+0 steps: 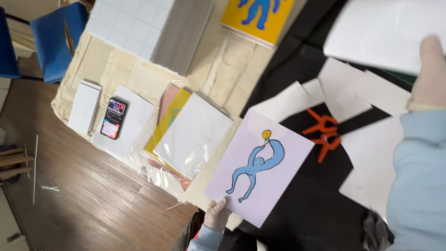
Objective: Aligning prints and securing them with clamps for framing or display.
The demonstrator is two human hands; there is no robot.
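— Nearest, what fills the lower right?

— Pale blue sleeve (418, 176) of the right arm. Its gloved right hand (429, 74) rises to a big white sheet (381, 32) at the top right; the fingers lie against the sheet's lower edge and appear to hold it, though the grip itself is hidden.

— And beneath it?

— Black cloth (302, 209) over a cream-covered table (116, 69), strewn with white paper pieces (367, 93). Two orange clamps (323, 132) lie on the cloth, touching each other.

— The other hand?

— The gloved left hand (216, 214) pinches the lower corner of a lilac print (260, 167) showing a blue figure holding a yellow ball. Thumb on top, the other fingers hidden under the card. The print stretches up and to the right from the fingers, overlapping cloth and table edge.

— Smaller things?

— A stack of sleeved prints (190, 135) just left of it, then a phone (114, 118) on white paper.
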